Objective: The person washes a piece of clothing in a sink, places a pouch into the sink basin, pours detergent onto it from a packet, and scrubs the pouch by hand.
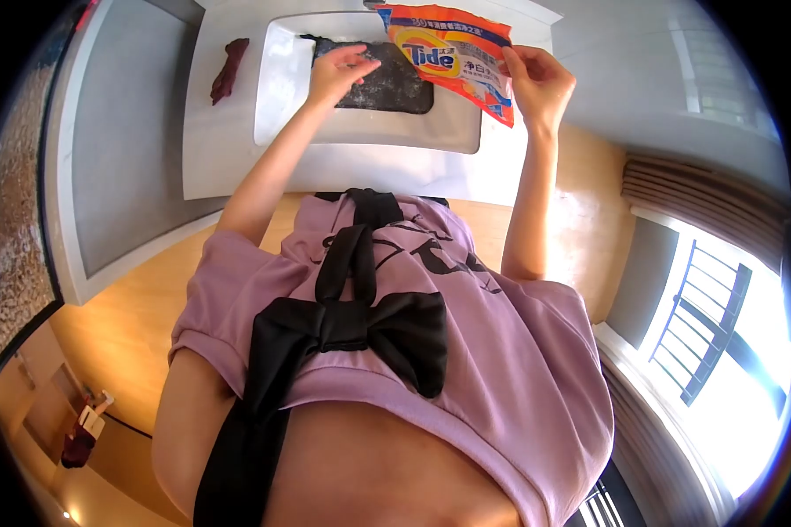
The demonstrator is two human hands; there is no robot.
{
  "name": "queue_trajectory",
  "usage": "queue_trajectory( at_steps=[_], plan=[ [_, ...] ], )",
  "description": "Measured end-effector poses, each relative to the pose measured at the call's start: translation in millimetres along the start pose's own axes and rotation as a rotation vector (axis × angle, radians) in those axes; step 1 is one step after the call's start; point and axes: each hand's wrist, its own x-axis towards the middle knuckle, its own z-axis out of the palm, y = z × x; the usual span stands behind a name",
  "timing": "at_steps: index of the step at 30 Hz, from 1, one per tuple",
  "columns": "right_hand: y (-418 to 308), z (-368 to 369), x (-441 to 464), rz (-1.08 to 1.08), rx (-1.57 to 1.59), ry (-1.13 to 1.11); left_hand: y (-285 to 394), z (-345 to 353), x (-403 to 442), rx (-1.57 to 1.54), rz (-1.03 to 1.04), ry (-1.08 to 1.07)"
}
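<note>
My right hand (543,86) pinches the right edge of an orange Tide laundry detergent bag (448,54), raised over the right part of a white sink (453,133). The bag hangs tilted with its printed front showing. My left hand (341,74) is held above the sink, left of the bag, with its fingers partly stretched and apart and nothing in them. Below both hands, a dark, wet-looking patch (391,95) with pale specks covers part of the basin; I cannot tell whether it is cloth or something else.
A crumpled dark red cloth item (229,72) lies on the white counter (215,149) left of the sink. A grey panel in a white frame (136,132) stands to the left. On the right is a bright window (703,325) with a brown curtain (712,204).
</note>
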Motion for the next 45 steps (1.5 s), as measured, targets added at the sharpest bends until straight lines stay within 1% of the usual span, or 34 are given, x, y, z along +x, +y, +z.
queue_trajectory(
  at_steps=[2,4,6,7,8,10,12,14,18,19,21,22,24,28,30,31,33,35,36,37,38,40,41,42,44,45],
  plan=[
    [1,-8,1,0.005,-0.017,-0.002,6,0,7,-0.278,0.01,0.083],
    [0,-13,1,0.01,0.123,0.003,12,0,16,-0.3,0.01,0.078],
    [0,-17,-1,0.001,0.132,-0.011,16,0,21,-0.397,0.014,-0.034],
    [-1,-18,-2,0.019,0.139,0.003,18,2,22,-0.319,0.036,-0.029],
    [-1,-21,-3,0.038,0.144,0.019,19,3,24,-0.32,0.04,-0.036],
    [0,-25,-5,0.039,0.147,0.029,24,7,25,-0.276,0.171,0.0],
    [1,-26,-8,0.045,0.156,0.031,28,6,29,-0.276,0.17,0.002],
    [1,-28,-8,0.038,0.165,0.021,33,5,38,-0.294,0.283,-0.031],
    [3,-30,-8,0.027,0.152,0.017,35,2,53,-0.176,0.344,-0.024],
    [4,-31,-9,0.026,0.181,0.011,33,1,56,-0.176,0.345,-0.026],
    [4,-32,-9,0.026,0.21,0.006,29,1,62,-0.068,0.426,-0.055],
    [4,-33,-9,0.032,0.227,0.007,27,2,65,-0.066,0.424,-0.055],
    [5,-33,-9,0.039,0.245,0.006,23,5,68,0.133,0.639,0.052],
    [11,-35,-8,0.039,0.234,0.012,29,0,68,0.21,0.625,0.052],
    [16,-37,-9,0.042,0.218,0.023,42,-1,61,0.073,0.412,0.003],
    [22,-38,-8,0.049,0.207,0.055,59,-4,54,0.074,0.414,0.001],
    [33,-38,-6,0.056,0.2,0.087,105,-13,36,0.294,0.635,0.047],
    [48,-34,-5,0.159,0.32,0.168,141,-16,20,0.347,0.649,0.029],
    [61,-31,-6,0.186,0.314,0.131,158,-17,12,0.398,0.663,0.011],
    [69,-25,-8,0.237,0.31,0.09,172,-17,4,0.533,0.653,-0.002],
    [76,-19,-11,0.29,0.305,0.048,171,-18,5,0.536,0.649,-0.001],
    [77,-7,-17,0.319,0.278,0.043,171,-18,9,0.634,0.712,0.003],
    [78,-3,-18,0.325,0.296,0.053,172,-21,11,0.663,0.638,-0.022],
    [78,0,-18,0.331,0.314,0.065,174,-22,11,0.666,0.64,-0.019],
    [76,2,-17,0.331,0.317,0.068,176,-22,8,0.658,0.556,-0.032],
    [76,2,-18,0.334,0.319,0.069,179,-21,6,0.645,0.558,-0.043]
  ],
)
